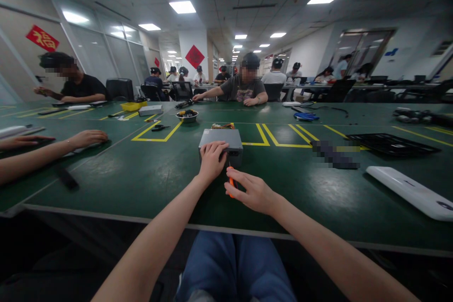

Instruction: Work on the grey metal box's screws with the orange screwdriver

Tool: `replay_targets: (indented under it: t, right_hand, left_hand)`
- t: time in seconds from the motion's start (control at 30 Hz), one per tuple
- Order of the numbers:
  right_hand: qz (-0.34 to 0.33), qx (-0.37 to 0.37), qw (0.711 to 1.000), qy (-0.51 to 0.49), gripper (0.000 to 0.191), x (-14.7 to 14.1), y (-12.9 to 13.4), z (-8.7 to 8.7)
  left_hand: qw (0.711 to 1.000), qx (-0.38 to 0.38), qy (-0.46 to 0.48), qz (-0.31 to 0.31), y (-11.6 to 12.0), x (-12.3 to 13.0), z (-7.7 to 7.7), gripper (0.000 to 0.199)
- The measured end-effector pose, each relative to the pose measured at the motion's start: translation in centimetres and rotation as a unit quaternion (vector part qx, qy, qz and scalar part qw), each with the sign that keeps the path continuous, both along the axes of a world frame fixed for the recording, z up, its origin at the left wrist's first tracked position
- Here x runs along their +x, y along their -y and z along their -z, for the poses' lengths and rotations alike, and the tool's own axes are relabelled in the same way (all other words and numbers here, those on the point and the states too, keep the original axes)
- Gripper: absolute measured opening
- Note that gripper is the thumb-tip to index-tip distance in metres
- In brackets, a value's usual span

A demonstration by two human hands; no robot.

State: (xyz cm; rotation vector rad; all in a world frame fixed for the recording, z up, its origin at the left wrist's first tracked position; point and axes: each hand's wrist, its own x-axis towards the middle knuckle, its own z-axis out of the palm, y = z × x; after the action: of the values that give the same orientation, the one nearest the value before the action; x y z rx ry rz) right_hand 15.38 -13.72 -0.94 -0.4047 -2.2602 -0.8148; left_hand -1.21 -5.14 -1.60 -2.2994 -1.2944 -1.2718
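Green worktop (152,184), marked with yellow tape. Nearest: right hand (256,193), fingers pinched around a slim orange-handled screwdriver (231,181), its shaft pointing at the box's near side; contact cannot be told. Left hand (212,158), fingers loosely extended, resting on a grey rectangular metal box (226,138), which lies directly ahead. Box: casing apparently closed, so opening seems at most begun; screws too small to count. Beyond: multicoloured wires (222,126) at its rear; farther, a round metal bowl (187,119) of small parts.
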Motion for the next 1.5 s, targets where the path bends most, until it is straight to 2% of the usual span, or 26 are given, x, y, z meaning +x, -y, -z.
replay_targets:
  t: [0.13,0.3,0.37,0.7,0.87,1.1,1.27,1.5]
  right_hand:
    - [-0.003,-0.002,1.000,0.004,0.024,-0.1,0.1,-0.1]
    - [0.002,0.009,0.997,-0.077,0.013,-0.1,-0.4,0.1]
    - [-0.002,0.008,0.996,-0.090,0.014,-0.1,-0.6,0.2]
    - [0.006,-0.003,0.996,-0.092,0.013,-0.2,-0.3,-0.1]
    - [0.010,-0.025,0.995,-0.099,0.019,-0.2,-0.2,-0.6]
    - [0.002,-0.024,0.996,-0.089,0.024,1.7,0.3,-0.8]
    - [0.009,0.005,0.998,-0.068,0.022,3.2,0.7,-1.1]
    - [0.026,0.009,0.997,-0.066,0.023,3.5,0.2,-0.9]
  left_hand:
    - [1.000,-0.002,0.002,-0.001,0.0,0.0,0.0,0.026]
    - [1.000,-0.010,0.009,-0.004,-0.1,0.2,0.0,0.027]
    - [1.000,-0.012,0.012,-0.006,-0.1,0.2,0.0,0.027]
    - [1.000,-0.004,0.004,-0.014,-0.1,0.2,0.1,0.026]
    - [1.000,-0.011,0.003,-0.019,-0.1,0.2,0.0,0.025]
    - [1.000,-0.010,0.003,-0.014,-0.1,0.1,-0.1,0.026]
    - [1.000,-0.012,0.000,-0.015,0.0,0.1,-0.2,0.025]
    - [1.000,-0.016,-0.005,-0.018,0.0,0.0,-0.2,0.026]
